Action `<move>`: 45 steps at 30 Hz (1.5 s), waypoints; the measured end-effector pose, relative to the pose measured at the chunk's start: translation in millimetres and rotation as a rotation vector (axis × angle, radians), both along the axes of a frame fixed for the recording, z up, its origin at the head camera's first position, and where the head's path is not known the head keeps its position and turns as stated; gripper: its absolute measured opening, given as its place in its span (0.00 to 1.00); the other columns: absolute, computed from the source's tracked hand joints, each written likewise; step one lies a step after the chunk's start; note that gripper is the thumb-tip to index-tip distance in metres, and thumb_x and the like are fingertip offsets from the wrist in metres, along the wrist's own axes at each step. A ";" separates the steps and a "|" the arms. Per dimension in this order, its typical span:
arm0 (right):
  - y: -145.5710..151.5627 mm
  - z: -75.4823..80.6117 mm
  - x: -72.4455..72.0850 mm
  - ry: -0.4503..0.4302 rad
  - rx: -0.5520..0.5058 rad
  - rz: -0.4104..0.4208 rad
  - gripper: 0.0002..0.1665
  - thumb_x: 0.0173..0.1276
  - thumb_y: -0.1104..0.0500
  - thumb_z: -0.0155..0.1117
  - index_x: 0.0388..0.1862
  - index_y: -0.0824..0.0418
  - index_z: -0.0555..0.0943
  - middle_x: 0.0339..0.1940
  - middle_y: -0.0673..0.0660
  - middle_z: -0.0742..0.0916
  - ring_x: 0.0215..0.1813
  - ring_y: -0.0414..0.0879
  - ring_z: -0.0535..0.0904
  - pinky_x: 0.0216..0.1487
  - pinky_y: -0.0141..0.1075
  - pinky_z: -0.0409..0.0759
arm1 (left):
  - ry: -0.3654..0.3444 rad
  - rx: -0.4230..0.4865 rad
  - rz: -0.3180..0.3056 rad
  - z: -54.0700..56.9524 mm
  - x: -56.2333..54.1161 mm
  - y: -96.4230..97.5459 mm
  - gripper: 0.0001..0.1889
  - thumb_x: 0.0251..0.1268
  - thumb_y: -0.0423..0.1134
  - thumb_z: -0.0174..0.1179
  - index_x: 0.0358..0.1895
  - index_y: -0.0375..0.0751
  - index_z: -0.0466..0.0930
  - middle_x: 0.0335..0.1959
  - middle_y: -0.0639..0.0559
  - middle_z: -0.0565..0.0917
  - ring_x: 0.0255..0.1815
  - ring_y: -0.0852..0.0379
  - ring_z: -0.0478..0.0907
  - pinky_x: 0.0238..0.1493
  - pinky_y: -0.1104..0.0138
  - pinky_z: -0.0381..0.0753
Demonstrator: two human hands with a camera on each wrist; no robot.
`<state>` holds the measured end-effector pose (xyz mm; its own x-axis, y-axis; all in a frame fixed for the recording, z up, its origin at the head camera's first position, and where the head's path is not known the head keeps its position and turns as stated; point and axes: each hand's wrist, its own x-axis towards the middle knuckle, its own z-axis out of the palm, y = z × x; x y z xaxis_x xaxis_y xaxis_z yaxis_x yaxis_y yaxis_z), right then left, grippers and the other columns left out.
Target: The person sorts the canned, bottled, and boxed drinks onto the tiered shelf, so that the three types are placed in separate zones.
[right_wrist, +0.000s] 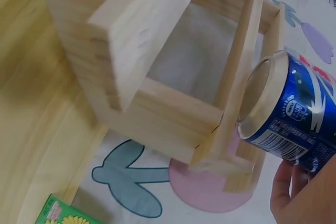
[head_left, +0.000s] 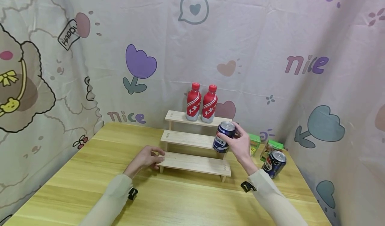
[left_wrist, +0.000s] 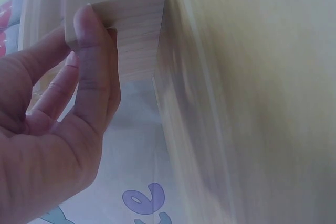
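Blue can [head_left: 220, 145], probably smooth, firm and weighty, best held mid-body: the right hand [head_left: 240, 144] grips it near the wooden shelf [head_left: 184, 138]'s middle level; the left hand [head_left: 147, 157] pinches the lowest.

behind the desk [head_left: 180, 202], a pale hanging cloth [head_left: 171, 42] with a purple flower [head_left: 140, 64], a speech bubble [head_left: 187, 9] with a heart [head_left: 195, 9] inside, and a big blue-gray flower [head_left: 326, 123]. at the desk's right side, two green boxes [head_left: 255, 144], with a dark blue can [head_left: 274, 164] just in front of one. also two red bottles [head_left: 193, 102], standing side by side.
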<state>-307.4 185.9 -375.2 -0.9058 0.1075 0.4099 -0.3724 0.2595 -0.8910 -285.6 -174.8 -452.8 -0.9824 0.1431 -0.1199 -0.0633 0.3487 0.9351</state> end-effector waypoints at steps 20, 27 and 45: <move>-45.0 10.6 -13.9 -0.037 0.067 0.105 0.38 0.51 0.48 0.81 0.61 0.47 0.77 0.58 0.55 0.84 0.60 0.51 0.80 0.62 0.50 0.80 | -0.019 -0.014 0.001 -1.9 0.8 -1.4 0.14 0.61 0.29 0.66 0.49 0.30 0.81 0.24 0.46 0.80 0.20 0.56 0.78 0.29 0.57 0.89; -62.5 16.7 -17.6 -0.060 0.052 0.139 0.40 0.50 0.50 0.82 0.63 0.49 0.77 0.58 0.56 0.84 0.61 0.51 0.80 0.64 0.48 0.79 | -0.012 -0.008 -0.002 -0.5 0.7 -1.6 0.14 0.60 0.29 0.66 0.49 0.30 0.81 0.24 0.46 0.80 0.19 0.56 0.78 0.29 0.57 0.88; -100.9 19.4 -27.9 -0.041 0.127 0.177 0.40 0.46 0.49 0.83 0.61 0.49 0.78 0.54 0.54 0.86 0.57 0.48 0.82 0.60 0.45 0.82 | 0.006 -0.001 -0.019 -0.5 0.7 -0.7 0.14 0.61 0.30 0.66 0.49 0.29 0.81 0.23 0.46 0.80 0.17 0.56 0.78 0.27 0.57 0.88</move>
